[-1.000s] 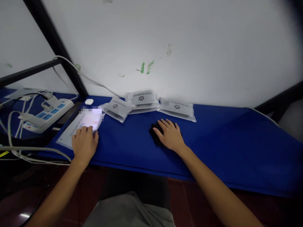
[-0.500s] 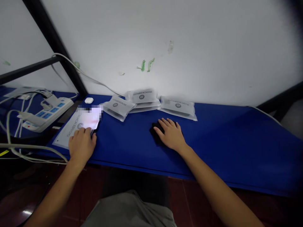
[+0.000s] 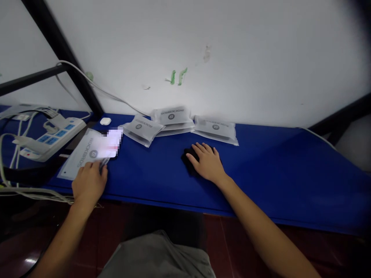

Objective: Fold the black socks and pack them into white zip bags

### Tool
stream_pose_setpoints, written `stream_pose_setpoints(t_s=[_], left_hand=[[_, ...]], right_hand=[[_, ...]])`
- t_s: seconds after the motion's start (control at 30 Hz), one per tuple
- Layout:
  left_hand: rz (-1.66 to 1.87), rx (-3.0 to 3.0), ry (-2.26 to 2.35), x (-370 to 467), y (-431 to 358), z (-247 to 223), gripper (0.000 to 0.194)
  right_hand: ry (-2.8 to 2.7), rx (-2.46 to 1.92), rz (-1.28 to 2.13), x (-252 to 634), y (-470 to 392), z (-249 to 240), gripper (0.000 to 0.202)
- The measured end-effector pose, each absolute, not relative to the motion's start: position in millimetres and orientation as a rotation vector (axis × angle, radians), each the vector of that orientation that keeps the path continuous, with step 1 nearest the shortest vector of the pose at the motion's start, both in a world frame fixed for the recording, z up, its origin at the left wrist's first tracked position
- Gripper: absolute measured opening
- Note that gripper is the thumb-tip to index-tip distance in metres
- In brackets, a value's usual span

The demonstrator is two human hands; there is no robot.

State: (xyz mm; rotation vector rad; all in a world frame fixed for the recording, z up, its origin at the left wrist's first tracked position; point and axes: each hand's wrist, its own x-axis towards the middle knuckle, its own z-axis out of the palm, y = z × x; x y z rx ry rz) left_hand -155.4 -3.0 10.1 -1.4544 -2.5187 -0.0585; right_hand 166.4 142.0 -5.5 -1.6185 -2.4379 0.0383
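Note:
My right hand (image 3: 207, 164) lies with fingers spread on a folded black item (image 3: 188, 162), covering most of it. At the left, my left hand (image 3: 89, 183) grips the near right edge of a flat frosted ROCKBROS bag (image 3: 82, 148), with the edge between thumb and fingers. A lit phone (image 3: 114, 144), partly pixelated, rests over the bag's right side, just beyond that hand. Along the wall lie more frosted ROCKBROS bags: a left one (image 3: 143, 129), a middle pair (image 3: 174, 116) and a right one (image 3: 216, 129).
The blue table (image 3: 278, 173) runs along a white wall. A power strip (image 3: 56, 139) with plugs and tangled white cables stands at the left. Near the black frame post (image 3: 72, 65) lies a small white case (image 3: 105, 121). Another cable crosses the back right.
My left hand has slid a little left and nearer to me, away from the phone, onto the bag's edge. My right hand stays on the black item. The view has shifted slightly.

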Motion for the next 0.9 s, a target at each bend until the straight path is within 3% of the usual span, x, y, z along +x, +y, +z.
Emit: stream_pose_setpoints(t_s=[0.3,0.7,0.9], left_hand=[[0.008,-1.450,-2.541,-152,1,12,0.034],[-0.191,-1.386,-2.547,-150,-3,11,0.033],[-0.421,-1.461,-2.260,-135,-7,15,0.032]], right_hand=[[-2.450,-1.661,0.040,166,140,-2,0.055],[-2.430,-1.619,0.033,168,144,-9,0.058],[-2.436,-1.613,0.036,167,143,-8,0.056]])
